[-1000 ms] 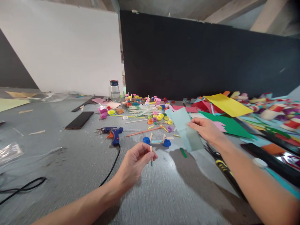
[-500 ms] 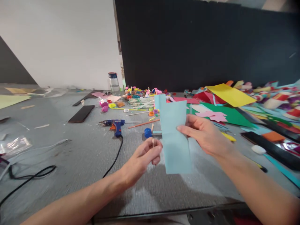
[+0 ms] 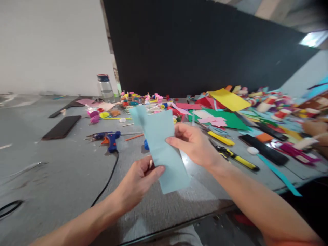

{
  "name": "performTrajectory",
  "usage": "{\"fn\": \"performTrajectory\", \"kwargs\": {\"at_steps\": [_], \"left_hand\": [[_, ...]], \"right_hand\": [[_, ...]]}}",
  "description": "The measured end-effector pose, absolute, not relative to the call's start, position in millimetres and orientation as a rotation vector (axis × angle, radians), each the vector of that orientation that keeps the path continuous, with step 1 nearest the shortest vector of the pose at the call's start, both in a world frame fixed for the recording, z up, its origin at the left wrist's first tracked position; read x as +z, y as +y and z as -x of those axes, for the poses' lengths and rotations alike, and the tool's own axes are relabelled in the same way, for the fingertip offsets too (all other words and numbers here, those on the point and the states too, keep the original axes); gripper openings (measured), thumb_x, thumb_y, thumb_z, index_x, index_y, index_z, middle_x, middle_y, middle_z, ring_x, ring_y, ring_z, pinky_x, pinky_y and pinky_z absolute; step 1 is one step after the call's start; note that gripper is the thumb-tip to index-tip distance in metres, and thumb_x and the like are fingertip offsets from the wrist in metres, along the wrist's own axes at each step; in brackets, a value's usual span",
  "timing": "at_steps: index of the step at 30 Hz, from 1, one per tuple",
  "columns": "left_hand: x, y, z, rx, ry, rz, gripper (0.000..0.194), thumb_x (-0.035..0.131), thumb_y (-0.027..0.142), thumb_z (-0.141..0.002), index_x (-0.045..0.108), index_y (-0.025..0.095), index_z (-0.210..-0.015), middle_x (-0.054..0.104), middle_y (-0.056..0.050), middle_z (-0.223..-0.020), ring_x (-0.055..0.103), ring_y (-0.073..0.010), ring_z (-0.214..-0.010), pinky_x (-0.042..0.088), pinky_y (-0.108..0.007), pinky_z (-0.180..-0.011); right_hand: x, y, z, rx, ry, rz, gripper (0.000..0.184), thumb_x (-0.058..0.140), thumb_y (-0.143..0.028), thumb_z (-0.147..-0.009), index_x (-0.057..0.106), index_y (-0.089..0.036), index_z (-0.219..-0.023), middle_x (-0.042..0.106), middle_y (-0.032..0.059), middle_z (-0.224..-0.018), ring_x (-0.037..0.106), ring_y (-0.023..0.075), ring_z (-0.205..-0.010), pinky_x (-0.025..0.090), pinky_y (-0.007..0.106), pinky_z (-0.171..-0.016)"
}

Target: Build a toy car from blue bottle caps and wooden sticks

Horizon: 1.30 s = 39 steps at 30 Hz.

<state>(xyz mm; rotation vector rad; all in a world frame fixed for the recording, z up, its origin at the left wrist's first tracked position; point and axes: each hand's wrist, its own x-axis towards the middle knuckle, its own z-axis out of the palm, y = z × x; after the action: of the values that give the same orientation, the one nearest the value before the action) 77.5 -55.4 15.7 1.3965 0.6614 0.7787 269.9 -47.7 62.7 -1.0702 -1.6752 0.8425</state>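
Note:
A light blue sheet of paper (image 3: 164, 147), creased, with a narrower flap at its upper left, is held tilted above the table. Its right edge is pinched between the thumb and fingers of my right hand (image 3: 194, 145). My left hand (image 3: 140, 179) grips the lower left edge, thumb on the front and fingers hidden behind. A small pale stick tip (image 3: 151, 163) pokes out between the left fingers; the rest of it is out of sight. Behind the paper, a blue round cap (image 3: 146, 145) is partly covered.
A blue glue gun (image 3: 112, 140) with a black cord lies left of the paper. To the right are a yellow cutter (image 3: 243, 160), green card (image 3: 225, 119) and a black bar (image 3: 263, 149). A water bottle (image 3: 105, 89) stands at the back. Another person's hand (image 3: 316, 131) shows far right.
My left hand has come onto the paper's edge, where it was just beside it before. The paper has tilted, its top leaning left. The view has turned to the right.

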Motion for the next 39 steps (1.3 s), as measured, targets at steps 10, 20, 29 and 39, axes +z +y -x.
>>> {"fn": "performTrajectory", "kwargs": {"at_steps": [10, 20, 29, 39], "left_hand": [[6, -43, -73, 0.998, 0.865, -1.301, 0.045, 0.077, 0.05, -0.077, 0.046, 0.019, -0.067, 0.051, 0.003, -0.071, 0.045, -0.0124, -0.068, 0.044, -0.025, -0.067], [5, -43, -72, 1.111, 0.775, -1.236, 0.038, 0.073, 0.042, -0.085, 0.046, 0.019, -0.072, 0.047, 0.003, -0.074, 0.041, -0.0117, -0.07, 0.04, -0.023, -0.067], [9, -42, -71, 1.15, 0.738, -1.233, 0.029, 0.07, 0.039, -0.089, 0.054, 0.019, -0.077, 0.045, 0.004, -0.071, 0.036, -0.0106, -0.064, 0.034, -0.022, -0.059], [9, -47, -71, 1.037, 0.79, -1.229, 0.046, 0.073, 0.051, -0.084, 0.044, 0.018, -0.069, 0.045, 0.005, -0.067, 0.042, -0.0098, -0.062, 0.043, -0.023, -0.064]], "right_hand": [[54, -78, -367, 0.015, -1.728, 1.634, 0.019, 0.057, -0.039, -0.095, 0.067, -0.022, -0.097, 0.074, 0.0061, -0.096, 0.068, 0.0236, -0.088, 0.052, 0.04, -0.085], [-2, -124, -465, -0.168, -1.686, 2.218, 0.039, 0.059, -0.059, -0.083, 0.068, -0.022, -0.091, 0.074, 0.0115, -0.09, 0.07, 0.0336, -0.082, 0.049, 0.041, -0.07], [3, -85, -478, -0.209, -1.768, 2.255, 0.021, 0.055, -0.036, -0.091, 0.07, -0.021, -0.091, 0.075, 0.0108, -0.1, 0.07, 0.0292, -0.094, 0.05, 0.038, -0.08], [12, -15, -492, -0.113, -1.751, 2.321, 0.03, 0.062, -0.037, -0.098, 0.063, -0.018, -0.121, 0.065, 0.0088, -0.123, 0.066, 0.0224, -0.104, 0.057, 0.043, -0.088]]}}
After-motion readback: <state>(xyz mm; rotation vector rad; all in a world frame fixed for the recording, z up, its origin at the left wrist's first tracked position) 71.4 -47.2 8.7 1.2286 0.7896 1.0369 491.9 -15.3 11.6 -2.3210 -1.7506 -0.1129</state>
